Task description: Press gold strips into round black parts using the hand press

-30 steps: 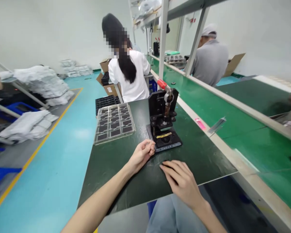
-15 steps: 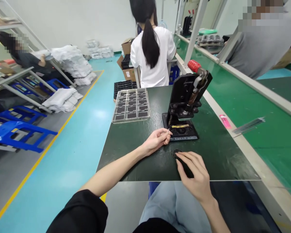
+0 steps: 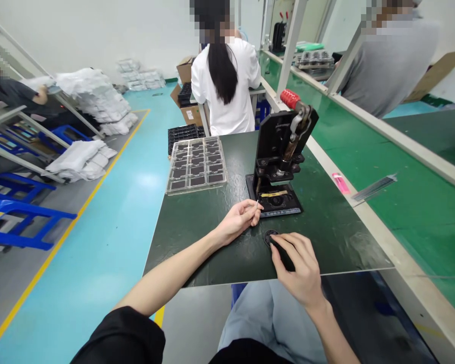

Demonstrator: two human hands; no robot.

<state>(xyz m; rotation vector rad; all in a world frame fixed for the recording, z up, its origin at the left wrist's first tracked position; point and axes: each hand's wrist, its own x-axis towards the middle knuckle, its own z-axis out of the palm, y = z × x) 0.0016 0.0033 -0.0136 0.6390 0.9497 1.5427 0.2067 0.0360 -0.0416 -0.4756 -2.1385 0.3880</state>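
Note:
My left hand [image 3: 244, 215] is closed in a pinch at the front left corner of a black toggle press [image 3: 280, 151]. A thin, pale, pin-like piece [image 3: 257, 203] sticks up from its fingertips; its kind is too small to tell. My right hand [image 3: 298, 260] has its fingers stretched out and slightly bent, the thumb apart. Its fingertips touch the near right side of a small round black piece [image 3: 268, 234] lying on the dark green table. Across the press base lies a yellowish strip [image 3: 274, 193], above a round recess. The press's red handle [image 3: 290, 98] points up.
A clear tray with dark rectangular pieces [image 3: 197, 166] sits at the table's far left. To the right runs a green conveyor [image 3: 367, 151] with a pale rail, bearing a pink label [image 3: 341, 183]. A person in white [image 3: 223, 86] sits beyond the table.
The whole view has shifted slightly, so the press and table appear further left. Both hands keep nearly the same places and poses relative to the press and the round piece.

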